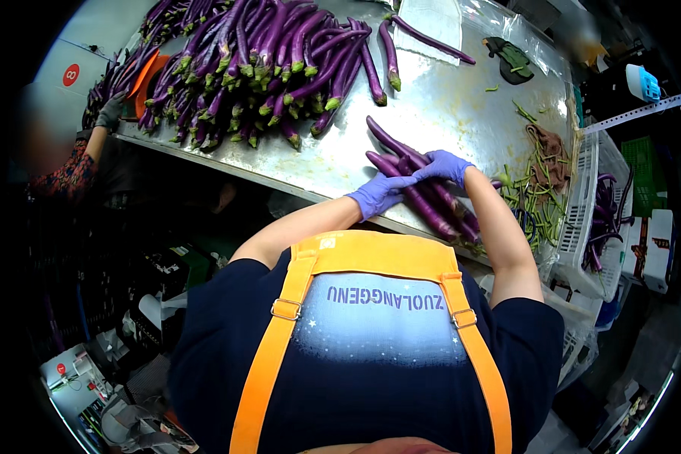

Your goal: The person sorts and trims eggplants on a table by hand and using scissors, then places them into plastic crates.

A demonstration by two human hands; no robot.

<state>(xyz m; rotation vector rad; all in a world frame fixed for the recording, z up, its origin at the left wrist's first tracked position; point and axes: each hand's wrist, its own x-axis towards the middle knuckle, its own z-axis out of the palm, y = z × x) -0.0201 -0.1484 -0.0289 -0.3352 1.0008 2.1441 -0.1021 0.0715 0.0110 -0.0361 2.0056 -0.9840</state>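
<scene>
Both my hands wear purple gloves and meet over a small bunch of long purple eggplants [431, 212] at the table's near edge. My left hand [380, 195] is wrapped against the bunch's left side. My right hand [446, 168] grips it from above and the right, fingers curled over the eggplants. The bunch lies slanted, one end pointing away to the left, the other toward my body. How many eggplants are in it is partly hidden by my hands. A large heap of eggplants [272, 68] with green stem ends lies at the far left of the table.
The metal table [318, 163] also bears a white cloth [431, 30], a dark green glove-like item [509, 60], a brown rag [548, 155] and green trimmings [533, 200]. A white crate [583, 197] stands right. A co-worker's gloved hand [110, 112] is at the far left.
</scene>
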